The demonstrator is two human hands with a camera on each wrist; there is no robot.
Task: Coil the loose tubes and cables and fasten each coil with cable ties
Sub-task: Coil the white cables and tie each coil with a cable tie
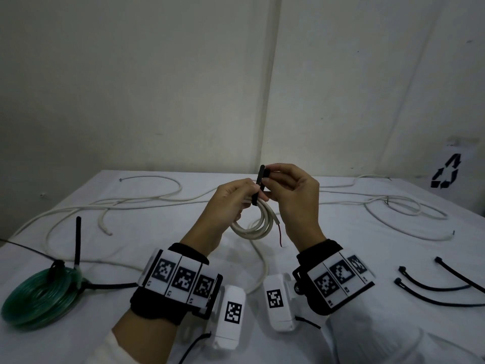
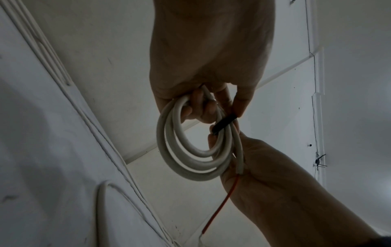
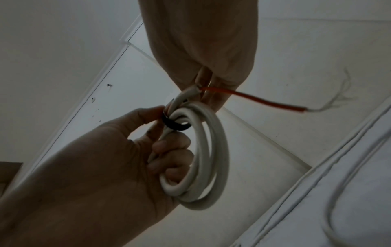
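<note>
Head view: left hand [image 1: 225, 203] curls round the white coil [image 1: 256, 222], raised above the table [image 1: 341, 258] centre. Right hand [image 1: 294, 195] pinches the black tie [image 1: 258, 185] looped over the coil's top, tail up at 12 o'clock. Smooth round cable, a red wire [image 1: 278, 236] trailing, probably bare-ended. Green coil [image 1: 39, 295] at 8 o'clock.

This looks like a plain test room or a small lab, not a home. A table [image 1: 341, 258] with a white cloth stands in the corner of two bare pale walls [image 1: 131, 88], and on the wall to the right of the table a paper with a black printed marker [image 1: 446, 170] is taped. White loose cables [image 1: 147, 198] lie on the table's far part, spare black cable ties [image 1: 430, 286] at its right edge, and a green tube coil [image 1: 39, 295] at its left edge.
</note>
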